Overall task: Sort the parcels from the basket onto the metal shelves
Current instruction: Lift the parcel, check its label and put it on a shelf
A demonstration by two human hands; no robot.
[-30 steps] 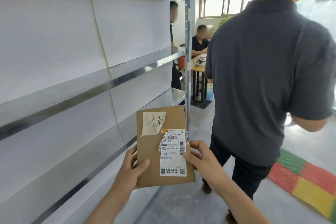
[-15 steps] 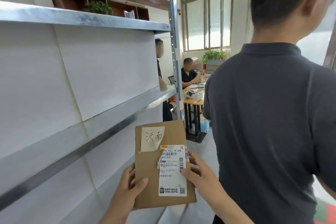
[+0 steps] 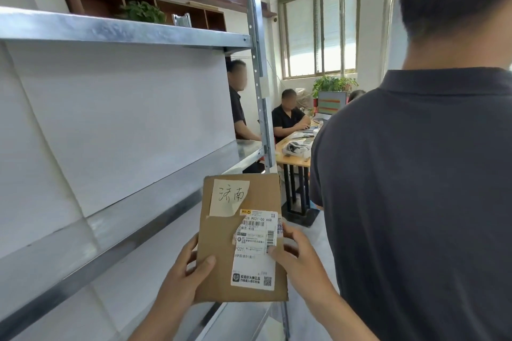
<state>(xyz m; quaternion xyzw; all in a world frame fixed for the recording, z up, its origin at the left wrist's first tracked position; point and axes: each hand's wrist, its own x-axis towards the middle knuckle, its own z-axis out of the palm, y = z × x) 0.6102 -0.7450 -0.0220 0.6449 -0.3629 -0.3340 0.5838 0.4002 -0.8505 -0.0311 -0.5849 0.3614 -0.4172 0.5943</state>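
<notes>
A flat brown cardboard parcel point(image 3: 221, 255) stands upright in front of me, with a handwritten paper note at its top and a white shipping label on its right half. My left hand point(image 3: 184, 275) grips its lower left edge, thumb on the front. My right hand point(image 3: 297, 256) grips its right edge, thumb on the label. The metal shelves point(image 3: 133, 219) run along my left, their boards bare, with white panels behind them. The basket is out of sight.
A person in a dark grey shirt point(image 3: 415, 202) stands close on my right with their back to me. The shelf's metal upright point(image 3: 260, 77) rises just beyond the parcel. Further back, people are at a wooden desk point(image 3: 295, 158).
My view has tilted upward, so the top shelf and ceiling lamps now show. The parcel stays in both hands. The person on the right fills more of the view.
</notes>
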